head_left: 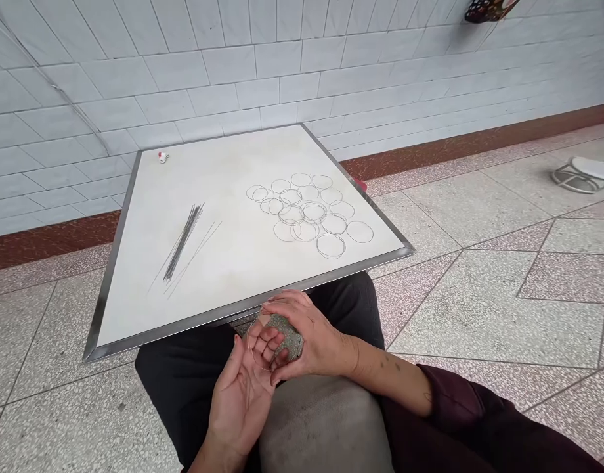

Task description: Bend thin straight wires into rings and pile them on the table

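Over my lap, below the table's front edge, I hold a thin wire ring [248,341]. My right hand [318,335] curves round its right side, fingers at the top and thumb at the bottom. My left hand [243,401] is palm up beneath the ring, fingers loosely bent and thumb apart; the wire crosses in front of it, and I cannot tell if it touches the fingers. On the table's right half, several wire rings [331,246] lie overlapping. A bundle of straight wires [182,244] rests at left, with a few loose ones beside it.
The white table [223,157] has a grey metal rim. A small red-and-white object [163,157] sits at its far left corner. A tiled wall [277,59] stands behind. On the floor at right is a white-topped stool [585,174]. A grey cushion [326,427] lies against my lap.
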A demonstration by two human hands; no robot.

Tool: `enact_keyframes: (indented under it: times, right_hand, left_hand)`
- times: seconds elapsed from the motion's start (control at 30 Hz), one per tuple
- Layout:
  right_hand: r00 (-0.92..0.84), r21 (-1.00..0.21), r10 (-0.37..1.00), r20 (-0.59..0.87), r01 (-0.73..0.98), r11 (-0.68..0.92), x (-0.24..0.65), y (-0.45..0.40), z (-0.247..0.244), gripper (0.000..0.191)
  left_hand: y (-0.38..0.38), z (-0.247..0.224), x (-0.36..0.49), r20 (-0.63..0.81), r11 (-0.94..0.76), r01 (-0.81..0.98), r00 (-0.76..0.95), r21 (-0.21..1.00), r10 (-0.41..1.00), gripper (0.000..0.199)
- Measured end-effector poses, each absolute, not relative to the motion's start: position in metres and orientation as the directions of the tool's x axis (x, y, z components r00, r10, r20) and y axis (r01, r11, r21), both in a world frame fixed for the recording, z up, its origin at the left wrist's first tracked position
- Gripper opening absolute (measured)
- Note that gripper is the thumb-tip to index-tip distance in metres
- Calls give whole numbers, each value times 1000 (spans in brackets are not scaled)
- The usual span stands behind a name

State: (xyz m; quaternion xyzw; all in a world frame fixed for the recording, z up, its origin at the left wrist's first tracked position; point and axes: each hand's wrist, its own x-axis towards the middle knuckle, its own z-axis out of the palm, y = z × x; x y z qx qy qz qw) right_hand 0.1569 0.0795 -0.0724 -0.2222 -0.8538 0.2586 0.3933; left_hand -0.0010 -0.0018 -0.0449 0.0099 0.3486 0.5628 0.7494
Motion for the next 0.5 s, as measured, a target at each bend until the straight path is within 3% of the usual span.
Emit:
enact_keyframes:
  times: [0.17,0.5]
  right_hand:
    - [-558,-615,591,583,171,769,159,81,-73,97]
    - [-574,-617,582,576,163,770,160,80,-71,98]
  left_hand:
    - [-3,-52,-6,-523,294,-860,37,417,852,15]
    - [-5,-59,-11,-499,273,-861,25,430,866,23]
